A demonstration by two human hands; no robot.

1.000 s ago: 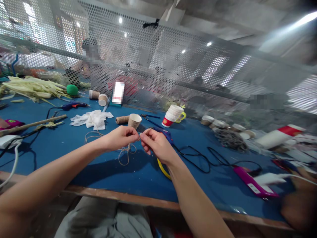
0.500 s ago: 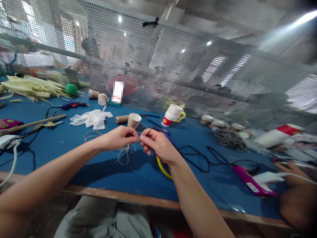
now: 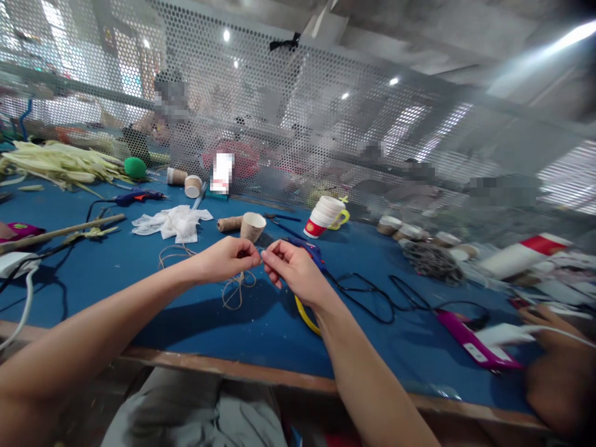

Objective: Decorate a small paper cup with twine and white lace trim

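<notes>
My left hand [image 3: 229,257] and my right hand [image 3: 294,268] are above the blue table, their fingertips almost meeting. Both are closed in a pinch. Twine [image 3: 240,280] hangs in thin loops beneath the left fingers, which appear to hold it. What lies between the right fingertips is too small to make out. Just beyond the hands stands a small cup [image 3: 252,228] with a twine-coloured outside, and a roll of twine [image 3: 230,224] lies beside it. A blue glue gun [image 3: 311,251] is partly hidden behind my right hand. A yellow curved piece [image 3: 306,318] shows beside my right wrist.
White cloth [image 3: 173,223] lies to the left, near another glue gun [image 3: 139,197] and pale husks [image 3: 60,162]. Stacked paper cups [image 3: 323,216] stand beyond my right hand. Black cable [image 3: 372,314] runs to a purple power strip [image 3: 475,340]. Another person's arm [image 3: 554,372] is at far right.
The right fingers have shifted slightly and curled closer together; the pale strand seen along them earlier no longer shows. My left hand stays nearly still.
</notes>
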